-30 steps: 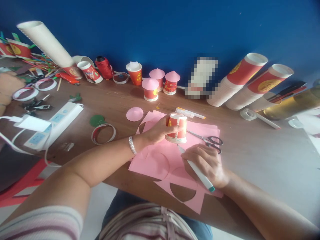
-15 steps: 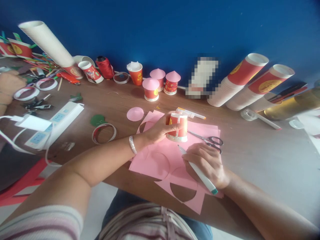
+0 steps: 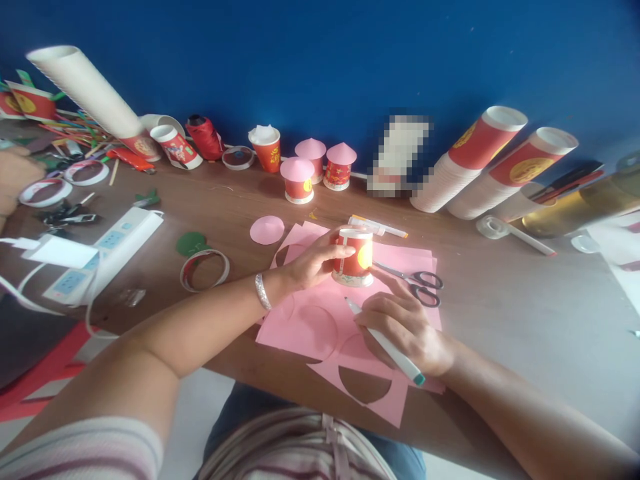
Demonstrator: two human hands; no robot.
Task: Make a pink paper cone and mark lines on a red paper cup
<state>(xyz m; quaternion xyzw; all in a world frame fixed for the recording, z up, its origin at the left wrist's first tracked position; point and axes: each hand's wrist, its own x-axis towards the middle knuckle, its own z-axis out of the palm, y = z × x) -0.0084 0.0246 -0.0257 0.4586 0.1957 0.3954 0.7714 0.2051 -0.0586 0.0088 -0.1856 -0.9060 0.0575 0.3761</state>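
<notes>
Cup [image 3: 354, 257]: red with a yellow mark, upright on the pink paper [image 3: 310, 327] near the table [image 3: 500, 300] front edge, white rim at its foot. Left hand [image 3: 313, 260]: at the cup's 9 o'clock, fingers curled part-way round the side wall and gripping it, thumb on the near face; bracelet [image 3: 261, 291] on the wrist. Right hand [image 3: 400, 327]: at the cup's 5 o'clock, closed on a white pen [image 3: 406, 364], one finger stretched towards the cup's foot; whether it touches cannot be told. The pen's tip points to 10 o'clock and sits over the paper just short of the cup's foot, and its teal end points to 4 o'clock. The paper shows drawn circles and a cut-out half-round hole at 6 o'clock from the cup. Scissors [image 3: 420, 287]: lying partly on the paper at the cup's 3 o'clock, just beside the right hand, handles outward. Marker [image 3: 377, 227]: lying at 1 o'clock, near the cup. Pink disc [image 3: 267, 229]: flat on the table at 10 o'clock, apart from the paper. Ring [image 3: 205, 269] and green disc [image 3: 191, 243]: at 9 o'clock, beyond the left wrist. Power strip [image 3: 107, 250]: farther out at 9 o'clock, with a plug in it. Three capped cups [image 3: 297, 179]: at 11 o'clock near the blue wall. Cup stacks [image 3: 470, 160]: on their sides at 2 o'clock, well apart. Another person's hand [image 3: 13, 177]: at the far left edge.
</notes>
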